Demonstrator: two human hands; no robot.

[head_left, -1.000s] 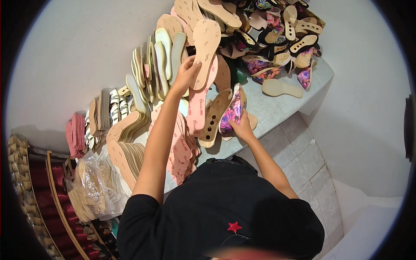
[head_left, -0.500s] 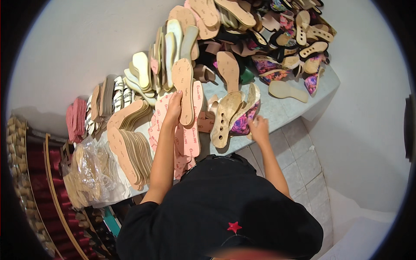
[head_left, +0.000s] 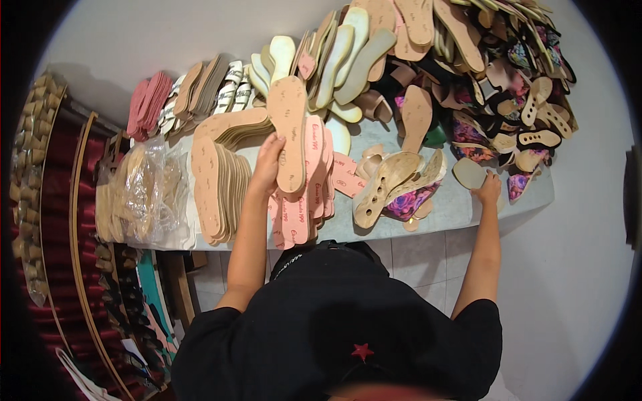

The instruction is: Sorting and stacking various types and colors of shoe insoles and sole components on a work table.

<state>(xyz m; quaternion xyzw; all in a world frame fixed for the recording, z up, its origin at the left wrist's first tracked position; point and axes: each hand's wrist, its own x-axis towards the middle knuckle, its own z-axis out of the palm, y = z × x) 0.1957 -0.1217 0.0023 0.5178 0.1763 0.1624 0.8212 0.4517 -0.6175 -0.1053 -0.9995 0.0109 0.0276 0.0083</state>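
Observation:
My left hand (head_left: 272,160) is closed on the edge of a tan insole (head_left: 289,110), held above a stack of pink printed insoles (head_left: 314,160). At the right side of the table, my right hand (head_left: 489,189) grips a pale grey-cream insole (head_left: 469,172), its fingers covering the middle of it. Between my hands stand two wooden wedge soles: a bare one with holes (head_left: 384,190), and one with a purple floral covering (head_left: 412,200) leaning beside it. Behind them a tan insole (head_left: 416,117) rests tilted on other pieces.
Stacked tan insoles (head_left: 224,190) stand left on the table (head_left: 455,212), beside a plastic bag of soles (head_left: 140,190). Pink insoles (head_left: 148,103) and white foam insoles (head_left: 334,63) line the back. A heap of floral and black sandals (head_left: 528,113) fills the right rear.
My right hand has left the floral wedge and moved right onto the pale insole. The left hand keeps hold of the tan insole. The view has shifted.

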